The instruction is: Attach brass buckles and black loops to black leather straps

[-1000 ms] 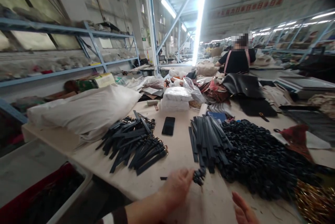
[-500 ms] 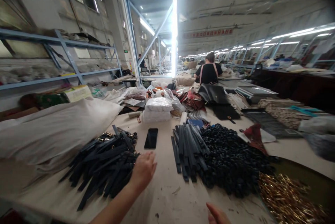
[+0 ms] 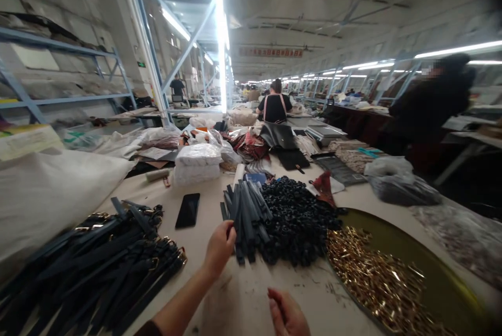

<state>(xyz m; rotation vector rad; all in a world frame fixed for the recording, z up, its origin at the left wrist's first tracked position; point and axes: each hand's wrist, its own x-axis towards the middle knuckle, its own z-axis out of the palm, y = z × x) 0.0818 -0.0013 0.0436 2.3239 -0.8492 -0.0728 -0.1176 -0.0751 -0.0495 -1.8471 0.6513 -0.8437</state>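
My left hand (image 3: 219,246) is at the left edge of a bundle of flat dark straps (image 3: 248,210), its fingers closed at the end of one strap. Close to the table's near side, my right hand (image 3: 288,314) has its fingers curled together; whatever they may hold is hidden. Against the straps lies a heap of small black loops (image 3: 298,221). A round tray (image 3: 443,273) holds many small gold-coloured metal pieces (image 3: 380,273). To the left is a pile of dark straps with gold buckles (image 3: 105,262).
A phone (image 3: 187,210) lies between the two strap piles. Behind are a white plastic-wrapped packet (image 3: 198,163), a black leather piece (image 3: 280,140) and bagged goods (image 3: 400,181). A pale cloth bundle (image 3: 58,179) borders the left. One person (image 3: 275,105) sits ahead; another (image 3: 431,100) stands right.
My left hand has moved from the buckled pile on the left to the flat straps. My right hand has come further into view. The view has turned right, and a person now shows there.
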